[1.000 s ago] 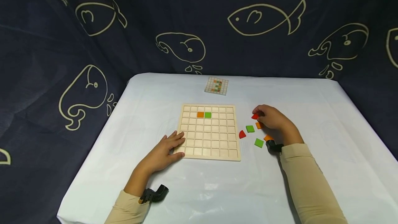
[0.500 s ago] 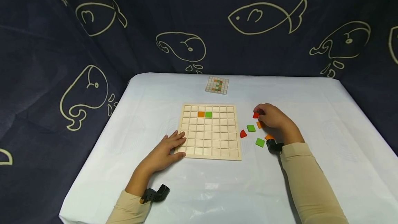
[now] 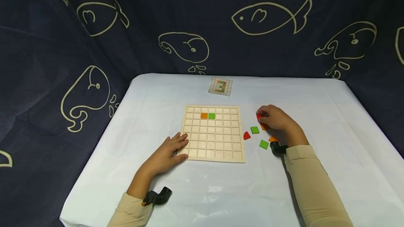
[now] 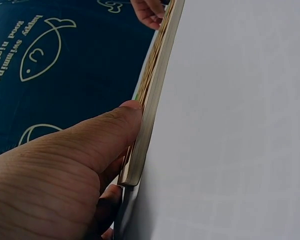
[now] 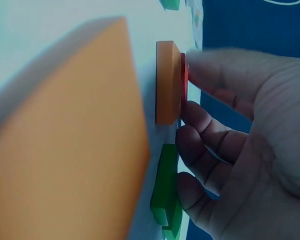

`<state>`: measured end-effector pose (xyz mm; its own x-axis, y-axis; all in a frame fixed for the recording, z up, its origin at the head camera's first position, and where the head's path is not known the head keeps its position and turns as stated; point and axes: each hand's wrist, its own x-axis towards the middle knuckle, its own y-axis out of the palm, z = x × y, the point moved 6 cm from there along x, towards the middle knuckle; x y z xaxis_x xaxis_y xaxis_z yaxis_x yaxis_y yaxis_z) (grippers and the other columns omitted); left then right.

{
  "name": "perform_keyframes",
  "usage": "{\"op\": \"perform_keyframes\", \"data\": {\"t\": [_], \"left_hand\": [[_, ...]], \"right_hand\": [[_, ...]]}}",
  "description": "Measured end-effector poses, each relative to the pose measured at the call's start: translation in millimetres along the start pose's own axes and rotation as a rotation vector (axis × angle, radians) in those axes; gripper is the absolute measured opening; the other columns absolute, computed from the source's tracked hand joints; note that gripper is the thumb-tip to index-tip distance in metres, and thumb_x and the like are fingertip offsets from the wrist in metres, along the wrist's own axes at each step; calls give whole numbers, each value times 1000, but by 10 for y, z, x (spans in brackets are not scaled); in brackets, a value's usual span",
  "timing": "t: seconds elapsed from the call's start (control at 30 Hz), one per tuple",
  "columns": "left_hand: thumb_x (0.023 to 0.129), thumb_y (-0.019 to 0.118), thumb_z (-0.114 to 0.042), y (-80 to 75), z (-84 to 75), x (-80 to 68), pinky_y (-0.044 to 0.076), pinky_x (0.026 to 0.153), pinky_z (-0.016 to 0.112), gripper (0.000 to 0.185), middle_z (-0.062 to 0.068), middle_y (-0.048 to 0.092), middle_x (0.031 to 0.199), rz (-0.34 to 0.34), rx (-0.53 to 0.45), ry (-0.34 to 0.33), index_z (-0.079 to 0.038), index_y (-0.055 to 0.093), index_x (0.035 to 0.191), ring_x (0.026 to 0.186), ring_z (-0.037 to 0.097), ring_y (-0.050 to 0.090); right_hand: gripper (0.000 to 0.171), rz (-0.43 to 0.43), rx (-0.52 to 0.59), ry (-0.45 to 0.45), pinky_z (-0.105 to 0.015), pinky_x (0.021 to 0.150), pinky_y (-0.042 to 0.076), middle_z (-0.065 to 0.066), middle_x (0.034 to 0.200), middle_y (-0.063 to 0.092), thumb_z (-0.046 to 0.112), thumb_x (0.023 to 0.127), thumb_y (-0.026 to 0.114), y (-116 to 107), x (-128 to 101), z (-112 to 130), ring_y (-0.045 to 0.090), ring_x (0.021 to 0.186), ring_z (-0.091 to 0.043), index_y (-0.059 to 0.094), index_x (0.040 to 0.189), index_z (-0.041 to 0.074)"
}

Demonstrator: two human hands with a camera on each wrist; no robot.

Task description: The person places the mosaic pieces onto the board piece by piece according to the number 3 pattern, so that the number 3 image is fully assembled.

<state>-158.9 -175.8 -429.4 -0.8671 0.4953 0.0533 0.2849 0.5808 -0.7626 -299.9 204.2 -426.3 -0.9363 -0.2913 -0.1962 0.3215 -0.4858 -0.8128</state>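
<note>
While the right hand [image 3: 274,117] pinches a red piece [image 3: 259,117] between thumb and index finger, its other fingers stay bent and loose. Red piece is right of the board [image 3: 209,137], over the white tabletop [image 3: 202,193]; can't tell if it's clear of the surface. Orange tile [image 3: 263,127] just nearer the person, partly under that hand; contact with the red piece unclear. Green tile [image 3: 255,130] next to that, quarter-round red wedge [image 3: 247,135] just beside the board's right edge. Further down: second green tile [image 3: 263,144], plus second orange tile [image 3: 273,138], partly hidden by the black wrist mount [image 3: 278,148]. Board is wood, gridded; orange square [image 3: 204,116] and green square [image 3: 211,116] sit side by side, second row from the far edge, third and fourth columns from left. Left hand [image 3: 165,153] is spread, fingers fairly straight, resting on the near left corner, thumb at the near edge. Small pattern card [image 3: 220,86] lies flat beyond the board. Beige sleeves [image 3: 315,185] on both arms. Dark cloth [image 3: 142,13] behind, pale fish and whale outlines, upside-down lettering.
</note>
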Motion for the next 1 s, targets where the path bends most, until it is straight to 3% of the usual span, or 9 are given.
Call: {"op": "perform_keyframes", "data": {"t": [0.6, 1.0], "left_hand": [[94, 71, -28, 23, 14, 6, 9, 118, 58, 59, 8, 37, 156, -5, 1, -4, -1, 52, 143, 149, 29, 21], [94, 71, -28, 2, 8, -5, 8, 118, 57, 60, 8, 37, 156, -9, -14, -7, -1, 52, 143, 149, 28, 21]], "right_hand": [[25, -2, -26, 44, -49, 89, 46, -18, 111, 57, 16, 94, 68, -14, -4, 2, 50, 99, -33, 62, 113, 2], [31, 2, -15, 51, -53, 97, 44, -20, 117, 56, 1, 92, 56, -15, -31, 25, 49, 104, -35, 60, 123, 0]]}}
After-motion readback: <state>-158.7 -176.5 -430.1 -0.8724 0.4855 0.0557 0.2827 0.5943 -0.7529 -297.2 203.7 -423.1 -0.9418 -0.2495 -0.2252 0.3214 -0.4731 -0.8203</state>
